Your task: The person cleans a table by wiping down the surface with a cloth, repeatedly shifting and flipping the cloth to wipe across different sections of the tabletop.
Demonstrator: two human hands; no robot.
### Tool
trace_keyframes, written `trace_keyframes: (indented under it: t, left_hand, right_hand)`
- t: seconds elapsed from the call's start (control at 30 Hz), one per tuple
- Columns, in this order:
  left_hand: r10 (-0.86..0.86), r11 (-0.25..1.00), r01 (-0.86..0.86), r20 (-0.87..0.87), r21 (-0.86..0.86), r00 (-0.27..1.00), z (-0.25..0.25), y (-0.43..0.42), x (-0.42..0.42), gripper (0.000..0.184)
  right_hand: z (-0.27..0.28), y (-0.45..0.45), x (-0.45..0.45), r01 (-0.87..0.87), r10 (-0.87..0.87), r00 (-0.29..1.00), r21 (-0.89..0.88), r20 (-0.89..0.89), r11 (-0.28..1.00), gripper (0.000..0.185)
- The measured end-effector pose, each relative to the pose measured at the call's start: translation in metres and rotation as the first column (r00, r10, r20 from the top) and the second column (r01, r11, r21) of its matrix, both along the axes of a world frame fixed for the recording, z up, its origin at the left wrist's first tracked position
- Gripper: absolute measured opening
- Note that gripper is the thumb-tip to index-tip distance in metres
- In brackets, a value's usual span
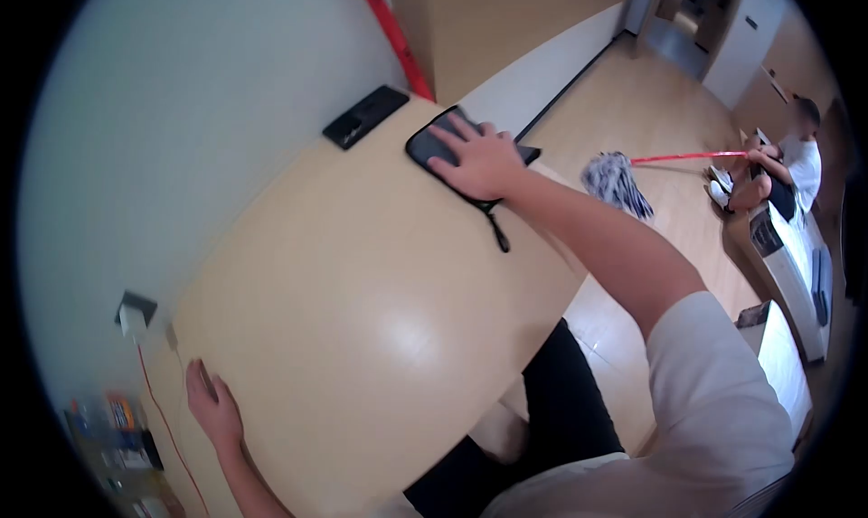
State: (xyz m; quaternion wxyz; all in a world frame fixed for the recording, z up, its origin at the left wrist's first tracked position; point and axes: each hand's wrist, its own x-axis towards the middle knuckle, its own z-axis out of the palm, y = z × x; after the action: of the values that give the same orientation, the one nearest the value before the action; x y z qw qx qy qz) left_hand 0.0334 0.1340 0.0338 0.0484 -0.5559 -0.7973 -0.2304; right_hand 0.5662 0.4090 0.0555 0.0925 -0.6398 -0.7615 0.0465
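My right hand lies flat with its fingers spread on a dark grey zip pouch, near the far right corner of the wooden table. The pouch has black edging, and a black wrist strap hangs from its near side. Part of the pouch is hidden under my palm. My left hand is at the table's left end, fingers stretched and thumb apart, with nothing in it. Beyond the pouch, against the wall, lies a flat black rectangular object with small light marks.
A white plug with a red cable sits in the wall socket at left. Blurred bottles and packets stand below it. At right, a seated person holds a red-handled mop. Red tape runs up the wall corner.
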Motion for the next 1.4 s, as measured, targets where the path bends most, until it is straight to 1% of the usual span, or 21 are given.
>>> trace_keyframes:
  t: [0.07, 0.1, 0.13, 0.17, 0.23, 0.27, 0.3, 0.37, 0.5, 0.57, 0.73, 0.8, 0.9, 1.07, 1.27, 1.4]
  left_hand:
    - [0.005, 1.000, -0.005, 0.008, 0.015, 1.000, -0.005, 0.001, -0.006, 0.048]
    - [0.016, 1.000, -0.016, 0.000, 0.001, 1.000, -0.004, -0.006, -0.007, 0.048]
    - [0.028, 0.999, -0.030, -0.057, -0.026, 0.998, -0.006, -0.005, -0.008, 0.048]
    - [0.049, 0.997, -0.055, -0.114, -0.051, 0.992, -0.006, -0.003, -0.003, 0.049]
    - [-0.078, 0.994, 0.058, -0.229, -0.090, 0.970, 0.009, 0.007, 0.010, 0.053]
    - [-0.064, 0.997, 0.051, -0.221, -0.064, 0.973, 0.010, 0.012, 0.012, 0.052]
    - [-0.062, 0.997, 0.051, -0.208, -0.057, 0.976, 0.010, 0.012, 0.007, 0.052]
    - [-0.047, 0.996, 0.031, -0.194, -0.081, 0.980, 0.011, 0.020, 0.011, 0.052]
    - [-0.052, 0.997, 0.040, -0.177, -0.068, 0.983, 0.020, 0.013, 0.015, 0.052]
    - [-0.053, 0.997, 0.045, -0.127, -0.065, 0.990, 0.013, 0.019, 0.015, 0.053]
    - [-0.072, 0.996, 0.065, -0.109, -0.068, 0.991, 0.022, 0.012, 0.019, 0.056]
    - [-0.087, 0.993, 0.080, -0.092, -0.082, 0.992, 0.018, 0.013, 0.014, 0.057]
    - [-0.111, 0.992, 0.105, -0.069, -0.075, 0.991, 0.012, 0.015, 0.006, 0.058]
    - [-0.105, 0.991, 0.100, -0.063, -0.085, 0.992, 0.010, 0.015, 0.003, 0.060]
    - [-0.117, 0.990, 0.112, -0.056, -0.085, 0.992, 0.006, 0.015, -0.002, 0.061]
    - [-0.105, 0.988, 0.093, -0.096, -0.120, 0.990, 0.000, 0.017, -0.006, 0.061]
  right_hand:
    - [0.002, 0.023, -0.012, 0.008, -0.008, 1.000, -0.010, 0.017, 1.000, 0.071]
    - [0.003, 0.026, -0.019, 0.011, -0.010, 1.000, -0.047, 0.023, 0.999, 0.072]
    - [0.002, 0.038, -0.019, 0.004, -0.005, 1.000, -0.057, -0.001, 0.998, 0.073]
    - [-0.001, 0.045, -0.019, -0.006, 0.006, 1.000, -0.029, -0.002, 1.000, 0.073]
    - [-0.008, 0.067, -0.018, -0.040, 0.039, 0.999, -0.038, -0.017, 0.998, 0.074]
    - [-0.009, 0.076, -0.017, -0.057, 0.057, 0.998, -0.028, -0.014, 0.998, 0.074]
    - [-0.011, 0.081, -0.025, -0.061, 0.059, 0.998, -0.053, -0.027, 0.997, 0.075]
    - [-0.017, 0.085, -0.026, -0.051, 0.049, 0.998, -0.048, -0.039, 0.998, 0.075]
    - [0.003, 0.038, -0.007, 0.005, -0.005, 1.000, -0.036, -0.025, 0.999, 0.075]
    - [0.001, 0.020, 0.009, -0.007, 0.006, 1.000, -0.050, -0.025, 0.999, 0.076]
    - [0.006, -0.053, 0.052, 0.010, -0.011, 1.000, -0.074, -0.006, 0.997, 0.076]
    - [0.006, -0.075, 0.063, 0.037, -0.037, 0.999, -0.083, 0.004, 0.996, 0.076]
    - [0.008, -0.100, 0.075, 0.052, -0.056, 0.998, -0.120, -0.026, 0.991, 0.075]
    - [0.003, -0.108, 0.083, 0.085, -0.084, 0.996, -0.101, 0.009, 0.991, 0.074]
    - [-0.001, -0.112, 0.082, 0.082, -0.082, 0.997, -0.091, 0.002, 0.992, 0.074]
    - [-0.001, -0.115, 0.083, 0.089, -0.089, 0.996, -0.085, -0.001, 0.992, 0.074]
